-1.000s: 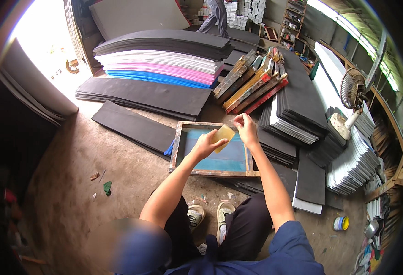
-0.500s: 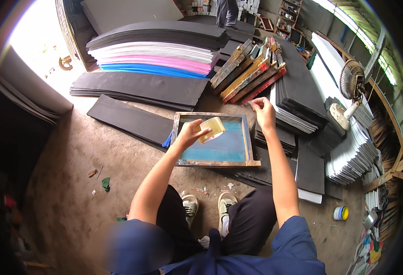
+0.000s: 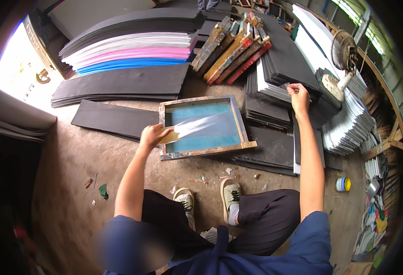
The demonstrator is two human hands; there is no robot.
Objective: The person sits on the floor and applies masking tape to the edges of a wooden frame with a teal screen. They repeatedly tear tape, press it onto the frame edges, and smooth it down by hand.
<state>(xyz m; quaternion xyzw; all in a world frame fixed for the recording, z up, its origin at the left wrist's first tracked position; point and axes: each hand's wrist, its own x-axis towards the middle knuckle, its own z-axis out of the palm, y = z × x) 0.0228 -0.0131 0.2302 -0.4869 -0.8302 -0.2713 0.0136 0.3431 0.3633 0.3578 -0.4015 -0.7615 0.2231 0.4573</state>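
My left hand [image 3: 153, 136] grips a roll of clear yellowish packing tape [image 3: 171, 136] at the left side of a wooden screen-printing frame [image 3: 206, 151] with blue-green mesh. From the roll a shiny strip of tape [image 3: 202, 124] runs up to the right above the mesh. My right hand [image 3: 299, 97] is raised beyond the frame's right side, thumb and fingers pinched on the strip's end. Between the mesh and that hand the transparent strip is hard to make out. The frame lies slightly tilted on dark sheets in front of my feet.
Stacked black, white, pink and blue foam sheets [image 3: 133, 54] stand at the far left. Several paint-stained frames [image 3: 231, 52] lean together behind the screen. At the right are more black sheets [image 3: 286, 59], a fan [image 3: 343, 52] and a yellow-blue tin [image 3: 343, 184]. Someone's legs [image 3: 208, 4] show at the back.
My hands have moved apart: the left with the tape roll to the left and down, the right farther right. A long strip of tape now stretches from the roll. The view has shifted.
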